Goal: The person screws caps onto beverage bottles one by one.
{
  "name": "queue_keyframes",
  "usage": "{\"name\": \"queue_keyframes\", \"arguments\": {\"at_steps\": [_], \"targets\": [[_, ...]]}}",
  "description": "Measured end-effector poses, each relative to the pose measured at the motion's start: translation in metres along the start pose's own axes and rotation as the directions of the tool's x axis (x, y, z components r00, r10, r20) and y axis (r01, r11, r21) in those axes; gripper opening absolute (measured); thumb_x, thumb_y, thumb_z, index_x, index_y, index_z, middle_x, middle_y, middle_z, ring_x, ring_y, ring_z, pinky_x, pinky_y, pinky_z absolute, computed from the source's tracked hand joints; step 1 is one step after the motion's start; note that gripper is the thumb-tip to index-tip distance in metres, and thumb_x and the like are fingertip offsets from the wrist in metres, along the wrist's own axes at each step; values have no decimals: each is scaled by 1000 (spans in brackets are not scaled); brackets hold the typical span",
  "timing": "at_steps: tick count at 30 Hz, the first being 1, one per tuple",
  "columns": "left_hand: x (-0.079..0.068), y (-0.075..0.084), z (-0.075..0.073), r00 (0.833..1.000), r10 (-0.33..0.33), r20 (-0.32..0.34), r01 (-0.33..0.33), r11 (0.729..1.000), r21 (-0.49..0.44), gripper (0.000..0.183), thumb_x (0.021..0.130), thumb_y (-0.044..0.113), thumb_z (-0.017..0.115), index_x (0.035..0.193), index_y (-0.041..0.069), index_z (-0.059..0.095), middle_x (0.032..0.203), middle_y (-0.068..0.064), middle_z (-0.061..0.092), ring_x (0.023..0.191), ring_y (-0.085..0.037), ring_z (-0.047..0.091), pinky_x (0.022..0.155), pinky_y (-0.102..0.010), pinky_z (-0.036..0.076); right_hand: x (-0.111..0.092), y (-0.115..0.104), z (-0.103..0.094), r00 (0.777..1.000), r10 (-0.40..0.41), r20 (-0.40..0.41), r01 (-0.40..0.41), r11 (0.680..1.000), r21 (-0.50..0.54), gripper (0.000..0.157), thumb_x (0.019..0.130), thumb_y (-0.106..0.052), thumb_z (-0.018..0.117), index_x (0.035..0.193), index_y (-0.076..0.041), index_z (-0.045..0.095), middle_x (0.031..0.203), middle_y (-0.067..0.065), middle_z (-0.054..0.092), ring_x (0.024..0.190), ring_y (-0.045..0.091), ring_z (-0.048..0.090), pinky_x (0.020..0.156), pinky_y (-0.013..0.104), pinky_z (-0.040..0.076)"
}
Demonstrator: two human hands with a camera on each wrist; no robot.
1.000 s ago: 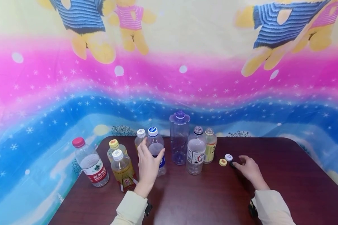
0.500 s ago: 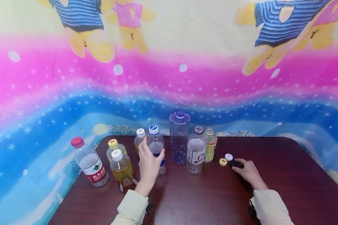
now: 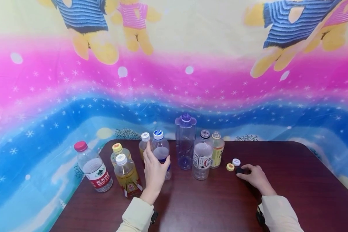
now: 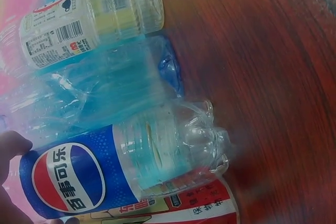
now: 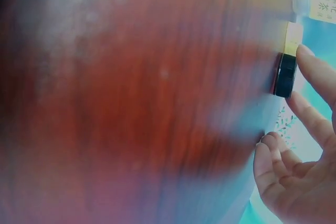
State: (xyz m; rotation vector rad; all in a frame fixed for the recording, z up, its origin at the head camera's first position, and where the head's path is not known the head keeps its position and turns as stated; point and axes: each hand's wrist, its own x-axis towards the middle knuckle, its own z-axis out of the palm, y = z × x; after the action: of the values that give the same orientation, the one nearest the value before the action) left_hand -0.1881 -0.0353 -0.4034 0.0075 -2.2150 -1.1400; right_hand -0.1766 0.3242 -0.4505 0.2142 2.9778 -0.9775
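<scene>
snowflake-patterned cloth (image 3: 174, 83) behind dark red-brown table (image 3: 203, 206)

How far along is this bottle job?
Apparently uncapped already: the purple bottle, clear bottle and yellow-labelled bottle, standing open. In hand: the left hand holds the capped Pepsi bottle; the right hand pinches the black cap. Probably left: Pepsi, red-capped bottle, yellow-capped bottle, two white-capped bottles.

Reddish-brown table (image 3: 197, 206) under bottles (image 3: 202, 161) and caps (image 3: 230, 167)

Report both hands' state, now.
Left hand: closed, holding a clear plastic bottle with blue label.
Right hand: closed, pinching a round black plastic cap.
</scene>
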Motion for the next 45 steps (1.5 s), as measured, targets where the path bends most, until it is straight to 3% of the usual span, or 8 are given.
{"name": "queue_keyframes", "arguments": {"at_steps": [8,11,13,16,19,29,38,45], "targets": [[-4,9,-1,997,21,-68,-26,997,-79,91,81,27,74,148,5,16,143,-22,28,127,-35,37,98,-55,46,1,-3,-1,1000,-9,-18,8,999,-43,36,85,-17,68,109,9,60,108,31,51,94,37,49,79,50,47],[-7,12,-1,977,130,-170,-157,975,-156,81,82,18,71,144,3,23,140,-22,31,125,-33,39,103,-47,45,1,-4,-1,1000,-5,-14,5,999,-51,37,85,-17,68,110,9,60,109,31,51,94,37,49,79,50,46],[-9,15,1,932,268,-243,-318,928,-192,68,81,10,67,137,-2,31,135,-23,37,121,-33,43,106,-36,43,0,-4,-2,1000,-6,-9,5,998,-58,37,85,-18,67,110,9,60,109,32,51,95,38,49,79,50,46],[-12,20,6,827,478,-296,-544,813,-207,48,83,5,61,125,-9,42,124,-25,46,115,-33,48,109,-21,37,0,-3,-3,1000,-8,-1,8,998,-65,37,86,-17,67,110,10,60,109,31,51,95,37,48,79,50,46],[-17,28,11,778,581,-239,-625,753,-205,39,87,9,60,120,-8,48,118,-22,52,110,-30,52,107,-19,39,1,-1,-5,1000,-10,0,10,998,-56,38,86,-17,67,109,12,59,108,31,53,93,35,49,78,48,47],[-33,52,35,873,439,212,-419,898,-136,59,85,21,72,136,5,47,127,-12,51,117,-23,54,97,-34,51,-8,14,-16,996,87,-13,-86,996,34,47,88,-23,64,113,15,54,108,34,58,86,33,59,72,44,51],[-27,59,50,882,446,154,-440,895,-70,63,82,27,75,134,4,49,128,-10,52,116,-22,55,94,-32,53,-11,9,-22,999,47,25,-49,997,57,44,87,-20,65,110,15,53,102,31,61,84,31,60,71,41,51],[-18,67,54,895,393,208,-407,913,27,76,82,36,73,142,2,40,132,-13,48,118,-24,54,88,-33,56,-11,-4,-26,1000,-2,1,2,999,49,49,90,-20,62,122,15,51,111,34,59,97,40,59,76,45,52]]}}
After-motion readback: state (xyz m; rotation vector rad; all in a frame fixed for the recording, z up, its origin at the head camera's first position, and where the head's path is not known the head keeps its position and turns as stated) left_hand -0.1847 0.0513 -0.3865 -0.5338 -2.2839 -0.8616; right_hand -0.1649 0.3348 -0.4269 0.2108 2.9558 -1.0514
